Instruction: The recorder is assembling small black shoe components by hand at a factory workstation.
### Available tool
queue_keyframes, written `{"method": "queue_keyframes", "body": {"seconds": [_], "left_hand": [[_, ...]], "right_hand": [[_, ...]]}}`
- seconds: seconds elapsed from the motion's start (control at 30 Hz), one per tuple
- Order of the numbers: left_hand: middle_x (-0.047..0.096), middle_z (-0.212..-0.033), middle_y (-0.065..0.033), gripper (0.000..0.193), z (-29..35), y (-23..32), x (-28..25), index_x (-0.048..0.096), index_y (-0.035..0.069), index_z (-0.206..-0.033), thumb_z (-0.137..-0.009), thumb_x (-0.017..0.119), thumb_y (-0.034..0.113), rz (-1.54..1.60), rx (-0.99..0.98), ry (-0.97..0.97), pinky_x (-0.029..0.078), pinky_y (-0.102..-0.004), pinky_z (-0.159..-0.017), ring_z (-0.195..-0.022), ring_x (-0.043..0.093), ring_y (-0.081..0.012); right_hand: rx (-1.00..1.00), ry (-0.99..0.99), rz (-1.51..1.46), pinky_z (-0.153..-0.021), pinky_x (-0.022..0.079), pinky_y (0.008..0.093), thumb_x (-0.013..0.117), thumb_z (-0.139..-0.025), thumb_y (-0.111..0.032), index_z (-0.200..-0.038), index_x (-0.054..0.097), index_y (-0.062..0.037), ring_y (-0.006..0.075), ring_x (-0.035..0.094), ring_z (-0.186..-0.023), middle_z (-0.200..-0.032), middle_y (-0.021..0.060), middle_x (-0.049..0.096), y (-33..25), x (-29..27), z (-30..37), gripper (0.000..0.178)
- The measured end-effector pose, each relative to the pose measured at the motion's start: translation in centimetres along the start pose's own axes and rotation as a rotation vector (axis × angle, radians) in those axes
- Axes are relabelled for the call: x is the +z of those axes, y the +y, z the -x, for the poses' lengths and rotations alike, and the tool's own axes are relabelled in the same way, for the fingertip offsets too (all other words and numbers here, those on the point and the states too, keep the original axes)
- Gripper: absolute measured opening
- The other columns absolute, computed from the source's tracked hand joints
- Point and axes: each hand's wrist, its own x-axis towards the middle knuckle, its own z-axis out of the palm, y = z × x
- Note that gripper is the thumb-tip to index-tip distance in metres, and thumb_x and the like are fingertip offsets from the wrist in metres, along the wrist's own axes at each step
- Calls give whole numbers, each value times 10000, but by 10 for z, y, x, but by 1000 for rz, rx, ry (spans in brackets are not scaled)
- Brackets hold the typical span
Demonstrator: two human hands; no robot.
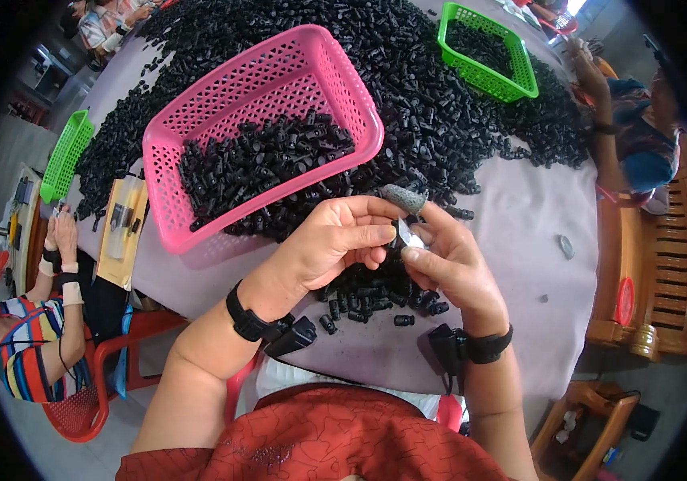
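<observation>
My left hand (pixel 335 236) is closed, with thumb and forefinger pinching a small black plastic part, mostly hidden by the fingers. Against it, my right hand (pixel 460 260) grips a small shiny metal blade (pixel 409 235) between thumb and fingers. A grey speckled finger sleeve (pixel 403 198) covers the tip of my right forefinger. Below both hands lies a small heap of black plastic parts (pixel 367 293) on the cloth. Just beyond my left hand stands a pink perforated basket (pixel 173 239), partly filled with similar black parts.
A large pile of black parts (pixel 415 104) spreads over the far side of the cloth-covered table (pixel 532 264). Green baskets stand at the back right (pixel 532 84) and far left (pixel 66 156). Other people sit at left (pixel 38 345), right (pixel 632 136) and far left.
</observation>
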Motion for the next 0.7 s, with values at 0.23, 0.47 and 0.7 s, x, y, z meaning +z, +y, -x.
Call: {"method": "queue_keyframes", "body": {"seconds": [0.23, 0.47, 0.7], "left_hand": [[644, -982, -70, 420, -1, -1, 2, 501, 4, -1300, -910, 644, 65, 18, 9, -73, 543, -209, -621, -720, 632, -100], [664, -981, -85, 401, 3, -3, 5, 494, 9, -1305, -933, 614, 94, 75, -5, -97, 603, -259, -690, -788, 694, -156], [668, -970, -90, 434, 0, -3, 1, 467, -1, -1334, -941, 607, 118, 107, -18, -143, 609, -249, -649, -749, 699, -164]], "right_hand": [[5, -53, -17, -489, 351, 171, 630, -898, -120, -1391, 439, -6, 23, 445, -585, -862, -15, 587, 4, 3, 5, 541], [9, -65, -41, -472, 323, 173, 659, -888, -131, -1409, 397, 7, 27, 433, -578, -805, -33, 536, 11, 5, 9, 599], [1, -131, -70, -463, 321, 171, 697, -857, -140, -1386, 387, 19, 28, 438, -586, -795, -19, 539, 12, -2, 10, 633]]}}
